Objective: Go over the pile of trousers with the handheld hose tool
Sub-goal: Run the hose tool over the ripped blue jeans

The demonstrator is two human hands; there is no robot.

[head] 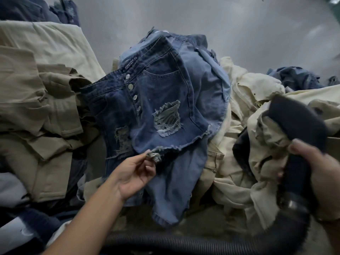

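Note:
Dark blue ripped denim shorts (pixel 152 100) with a row of metal buttons lie on top of the pile, over a lighter denim pair (pixel 176 183). My left hand (pixel 134 173) pinches the frayed hem of the dark shorts between thumb and fingertips. At the right, my right hand (pixel 320 173) grips the black hose tool (pixel 296 126), whose wide dark head points up and left above cream trousers (pixel 244 157). The tool is blurred. Its ribbed black hose (pixel 174 242) runs along the bottom edge.
Khaki trousers (pixel 36 111) are stacked at the left, with cream ones (pixel 60 43) behind them. More denim (pixel 298 78) lies at the far right, dark garments (pixel 33 8) at top left. A grey floor (pixel 220 21) stretches behind the pile.

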